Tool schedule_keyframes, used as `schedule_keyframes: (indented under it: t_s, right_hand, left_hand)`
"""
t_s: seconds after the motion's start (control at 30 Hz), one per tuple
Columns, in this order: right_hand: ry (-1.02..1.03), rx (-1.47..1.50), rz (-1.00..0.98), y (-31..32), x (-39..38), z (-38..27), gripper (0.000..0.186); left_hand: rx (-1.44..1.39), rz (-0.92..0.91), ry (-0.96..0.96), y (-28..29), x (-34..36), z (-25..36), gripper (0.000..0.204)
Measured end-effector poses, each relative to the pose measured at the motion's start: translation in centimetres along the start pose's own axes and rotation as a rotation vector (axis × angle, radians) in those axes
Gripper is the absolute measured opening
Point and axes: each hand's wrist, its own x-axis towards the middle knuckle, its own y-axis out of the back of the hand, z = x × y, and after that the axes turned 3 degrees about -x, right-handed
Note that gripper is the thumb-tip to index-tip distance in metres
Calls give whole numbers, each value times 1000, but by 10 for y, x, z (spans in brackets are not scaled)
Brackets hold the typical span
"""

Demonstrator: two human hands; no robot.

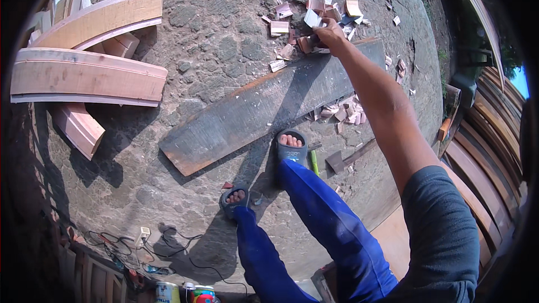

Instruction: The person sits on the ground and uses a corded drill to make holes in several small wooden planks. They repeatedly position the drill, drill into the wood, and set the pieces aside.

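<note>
My right arm stretches far forward, and my right hand [331,36] is at a loose pile of small wood offcuts [279,27], just past the far edge of a long grey board [252,111]. The fingers of this hand are bent and closed in. A dark brown block [305,44] shows right beside the fingertips. Whether they grip it or another piece cannot be made out. The board lies slantwise on the ground before my sandalled feet. My left hand is out of the picture.
Curved timber pieces [90,74] are stacked at the left. A hatchet [336,162] and a green-handled tool [314,163] lie by my right foot. More chips [351,110] sit along the board's near edge. Cables [120,247] and tins [167,292] are at the lower left, planks [477,157] at the right.
</note>
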Motion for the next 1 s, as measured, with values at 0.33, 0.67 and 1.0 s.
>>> schedule_keyframes:
  t_s: [0.33,0.67,1.0]
  right_hand:
    - [24,467,382,-95,-135,47,43]
    - [-122,-18,289,-122,-236,74,49]
    - [-327,-21,-464,44,-407,157,74]
  left_hand:
    - [45,-106,43,-7,-12,3,79]
    - [-19,-125,143,28,-55,-49,80]
    - [119,16,325,72,-165,-115,92]
